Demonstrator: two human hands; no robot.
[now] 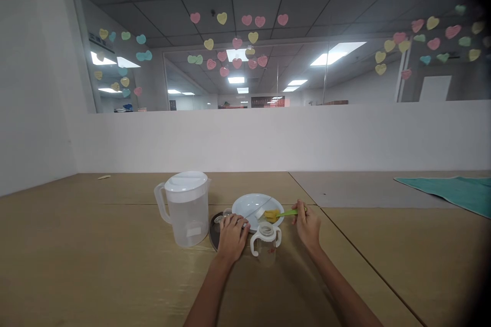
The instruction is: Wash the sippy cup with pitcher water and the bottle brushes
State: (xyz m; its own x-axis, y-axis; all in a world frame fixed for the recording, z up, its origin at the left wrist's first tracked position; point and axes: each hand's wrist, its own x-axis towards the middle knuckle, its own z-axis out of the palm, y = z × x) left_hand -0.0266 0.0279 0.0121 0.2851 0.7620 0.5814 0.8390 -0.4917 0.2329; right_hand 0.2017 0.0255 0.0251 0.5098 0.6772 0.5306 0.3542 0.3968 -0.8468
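Observation:
My right hand (307, 225) is closed round the green handle of a brush (288, 212), whose yellow head lies over the white plate (245, 204). Just left of the plate's near edge, my left hand (232, 236) rests with its fingers forward over a dark round tray (214, 235) and small clear parts (227, 211); whether it grips any of them is hidden. Between the hands stands a clear baby bottle (266, 251), upright and uncapped, with two white side handles. A white piece sits by the brush head.
A lidded clear pitcher (190, 217) stands left of the tray. A teal cloth (456, 191) lies at the far right of the table. A small flat piece (104, 177) is at the back left. Behind the table is a white wall (245, 140).

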